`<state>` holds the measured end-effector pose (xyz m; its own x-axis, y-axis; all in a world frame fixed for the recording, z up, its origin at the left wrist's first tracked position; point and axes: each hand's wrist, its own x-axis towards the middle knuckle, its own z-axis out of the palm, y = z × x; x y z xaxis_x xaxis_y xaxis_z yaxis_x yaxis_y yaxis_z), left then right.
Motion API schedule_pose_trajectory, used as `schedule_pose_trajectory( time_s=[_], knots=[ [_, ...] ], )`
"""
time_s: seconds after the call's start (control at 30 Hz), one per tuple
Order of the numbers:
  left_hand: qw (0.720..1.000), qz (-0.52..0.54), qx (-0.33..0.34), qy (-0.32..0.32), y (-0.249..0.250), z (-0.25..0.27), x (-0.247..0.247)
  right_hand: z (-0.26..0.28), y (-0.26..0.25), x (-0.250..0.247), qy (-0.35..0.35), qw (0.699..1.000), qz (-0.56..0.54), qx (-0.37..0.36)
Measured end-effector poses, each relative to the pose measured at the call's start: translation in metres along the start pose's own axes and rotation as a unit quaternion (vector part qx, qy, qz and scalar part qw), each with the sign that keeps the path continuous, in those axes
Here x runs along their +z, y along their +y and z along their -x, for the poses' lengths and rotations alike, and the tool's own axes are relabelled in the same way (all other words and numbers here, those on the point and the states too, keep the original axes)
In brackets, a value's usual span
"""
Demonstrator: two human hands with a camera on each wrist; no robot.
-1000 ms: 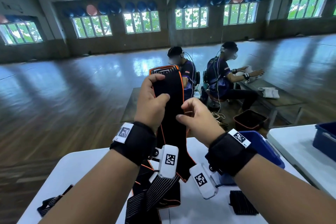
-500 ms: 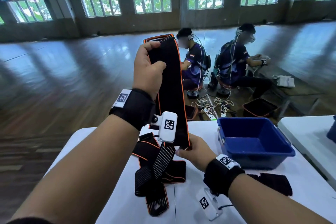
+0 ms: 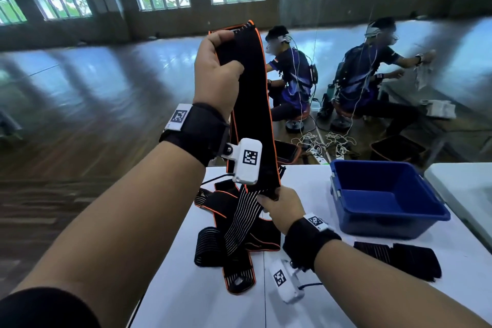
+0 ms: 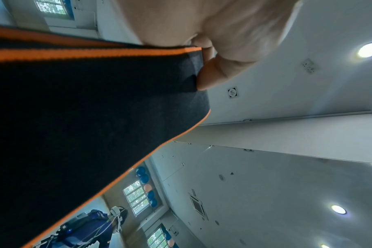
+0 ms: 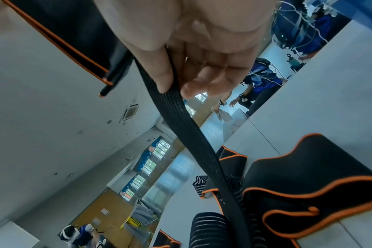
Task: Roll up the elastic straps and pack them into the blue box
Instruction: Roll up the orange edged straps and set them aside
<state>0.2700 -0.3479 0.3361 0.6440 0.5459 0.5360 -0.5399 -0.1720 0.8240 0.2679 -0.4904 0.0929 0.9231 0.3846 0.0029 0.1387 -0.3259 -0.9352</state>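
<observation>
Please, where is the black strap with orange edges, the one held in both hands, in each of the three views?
Head: the strap stands upright at centre, left hand gripping its top, right hand pinching its bottom.
Left wrist: it fills the left half.
Right wrist: it is at top left; its ribbed part runs down the middle.
Shared landmark: the orange edging.

Orange-edged black strap, blue box
</observation>
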Motion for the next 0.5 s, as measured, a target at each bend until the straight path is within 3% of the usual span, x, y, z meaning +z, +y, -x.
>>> schedule_pose_trajectory(
  time_s=[0.13,0.33,0.43,0.5],
  knots=[
    [1.000,0.000,-0.002,0.009,0.001,-0.003,-0.008,0.008,0.016,0.005,-0.024,0.998,-0.027,0.056],
    [1.000,0.022,-0.001,0.005,0.005,-0.005,-0.011,0.012,0.044,0.002,-0.116,0.989,0.039,0.089],
    [1.000,0.016,0.003,-0.010,0.003,0.002,-0.010,-0.003,0.042,-0.027,-0.036,0.994,0.006,0.105],
    [1.000,0.022,-0.004,-0.011,0.000,0.007,-0.009,-0.014,0.022,-0.058,0.058,0.996,0.005,0.063]
  ],
)
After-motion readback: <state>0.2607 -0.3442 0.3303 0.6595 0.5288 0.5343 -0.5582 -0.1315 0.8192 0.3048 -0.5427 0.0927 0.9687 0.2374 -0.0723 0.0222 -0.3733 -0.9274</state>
